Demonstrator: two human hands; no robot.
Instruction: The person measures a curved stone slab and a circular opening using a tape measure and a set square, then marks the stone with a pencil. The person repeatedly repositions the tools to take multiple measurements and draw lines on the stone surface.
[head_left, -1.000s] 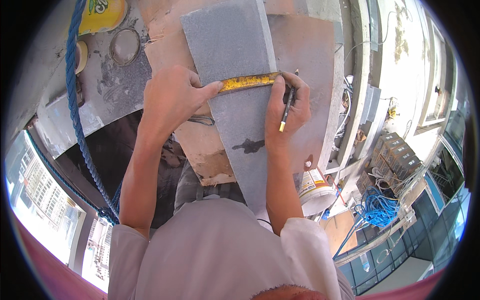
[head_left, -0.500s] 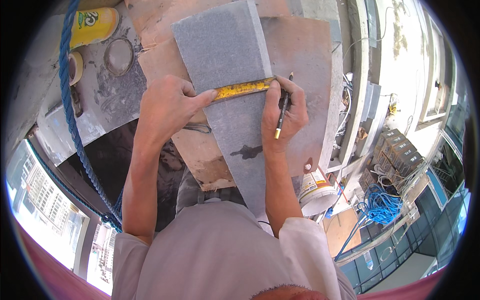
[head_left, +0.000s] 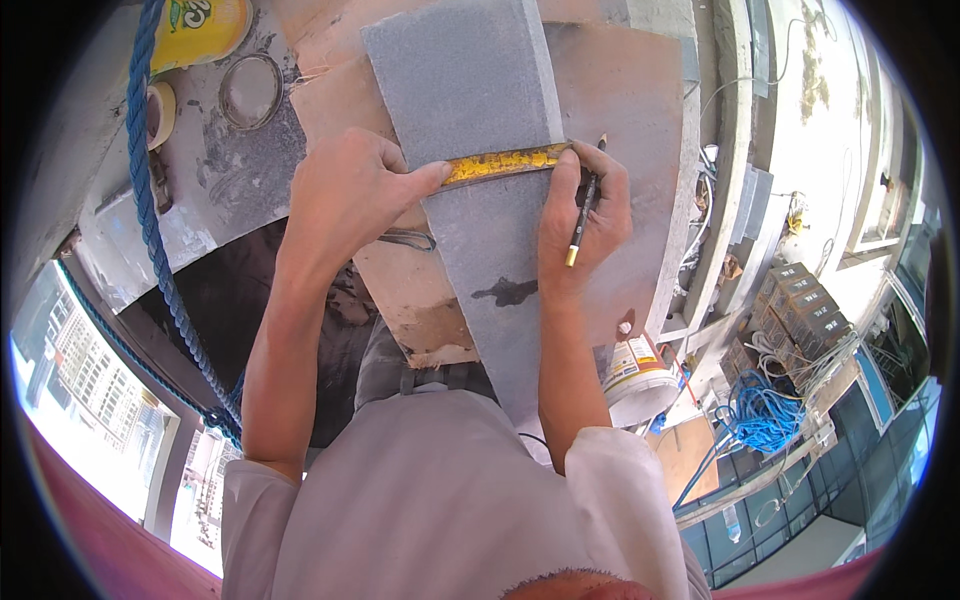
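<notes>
A worn yellow measuring tape (head_left: 507,162) stretches across a long grey slab (head_left: 465,80), from edge to edge. Its left end is pinched between the thumb and curled fingers of my left hand (head_left: 350,195), at the slab's left edge. At the right edge, my right hand (head_left: 590,215) grips the other end between thumb and forefinger. A dark pencil (head_left: 581,225) with a pale yellow end is also held in the right hand, slanting across its fingers. Below the tape, a dark stain marks the slab. My left palm and fingertips are partly hidden.
Brown boards (head_left: 625,110) lie under the slab. On the left are a blue rope (head_left: 150,215), a yellow container (head_left: 205,30), a roll of tape (head_left: 160,115) and a round lid (head_left: 250,92). A white bucket (head_left: 640,390), blue coiled rope (head_left: 757,410) and stacked boxes (head_left: 800,310) stand right.
The whole view has shifted a little, so slab and hands appear slightly farther right and higher. Both hands keep their hold on the tape, and the pencil stays in the right hand.
</notes>
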